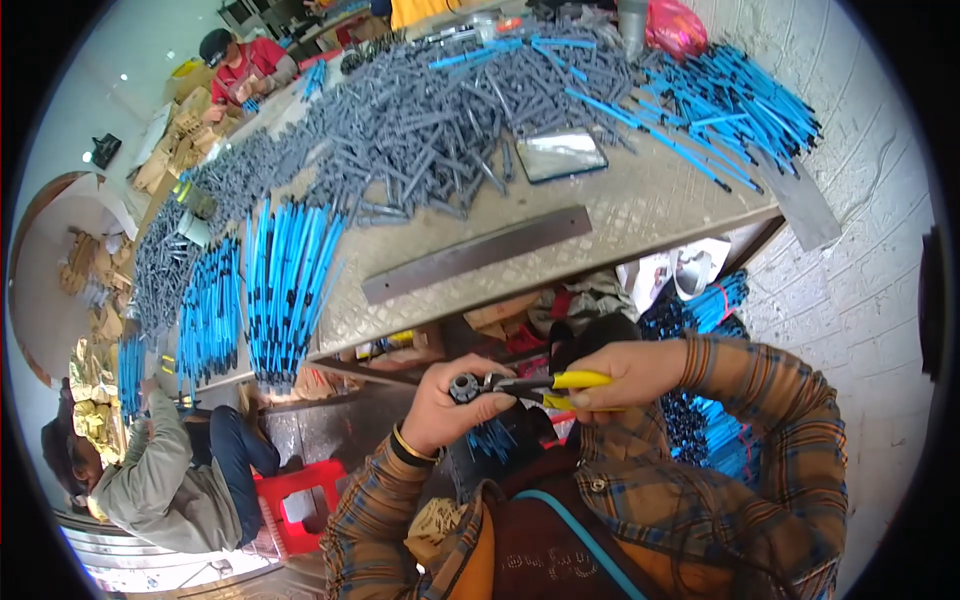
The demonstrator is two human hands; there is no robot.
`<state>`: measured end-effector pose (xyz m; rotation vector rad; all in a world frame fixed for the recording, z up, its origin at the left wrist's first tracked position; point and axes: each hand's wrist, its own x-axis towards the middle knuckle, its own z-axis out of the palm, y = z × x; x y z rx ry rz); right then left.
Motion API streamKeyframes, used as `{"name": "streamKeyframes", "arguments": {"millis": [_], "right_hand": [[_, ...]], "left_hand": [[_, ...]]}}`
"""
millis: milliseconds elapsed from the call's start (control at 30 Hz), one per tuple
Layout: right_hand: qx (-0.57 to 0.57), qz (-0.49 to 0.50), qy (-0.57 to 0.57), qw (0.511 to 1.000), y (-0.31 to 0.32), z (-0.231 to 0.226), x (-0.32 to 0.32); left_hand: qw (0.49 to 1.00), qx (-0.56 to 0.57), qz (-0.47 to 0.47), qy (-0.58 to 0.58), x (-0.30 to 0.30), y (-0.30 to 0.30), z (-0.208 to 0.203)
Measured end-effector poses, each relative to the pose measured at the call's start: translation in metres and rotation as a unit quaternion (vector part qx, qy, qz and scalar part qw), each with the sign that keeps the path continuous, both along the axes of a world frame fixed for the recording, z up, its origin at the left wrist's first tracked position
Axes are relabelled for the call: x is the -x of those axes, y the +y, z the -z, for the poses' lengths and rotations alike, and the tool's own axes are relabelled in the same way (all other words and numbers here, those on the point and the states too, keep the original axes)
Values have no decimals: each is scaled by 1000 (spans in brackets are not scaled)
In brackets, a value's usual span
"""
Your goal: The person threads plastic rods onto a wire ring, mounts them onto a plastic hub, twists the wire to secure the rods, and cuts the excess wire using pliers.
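Over my lap, my left hand (446, 408) grips a small dark round part with a ribbed ring-like end (464, 388); its other end is hidden in my fingers. My right hand (638, 374) is wrapped round a pair of pliers with yellow handles (582, 379). The dark jaws of the pliers point left and meet my left thumb and fingers beside the round part. Whether the jaws bite on anything is too small to tell. Below my left hand, a bunch of thin blue pieces (490, 438) shows.
Ahead stands a table (660, 205) with a heap of grey plastic parts (430, 125), bundles of blue rods with black ends (290, 285), a flat metal bar (480, 255) and a phone-like slab (561, 155). One person (165, 470) sits left by a red stool (300, 505); another (240, 75) works far left.
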<state>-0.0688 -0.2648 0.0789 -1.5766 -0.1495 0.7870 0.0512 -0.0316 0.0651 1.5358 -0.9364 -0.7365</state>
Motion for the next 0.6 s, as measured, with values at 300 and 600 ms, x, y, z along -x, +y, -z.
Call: {"name": "streamKeyframes", "arguments": {"millis": [300, 600], "right_hand": [[115, -5, -172, 978, 6, 25, -6], [196, 22, -218, 956, 6, 12, -8]], "left_hand": [[999, 3, -15, 35, 0, 0, 3], [998, 3, -36, 59, -5, -4, 4]]}}
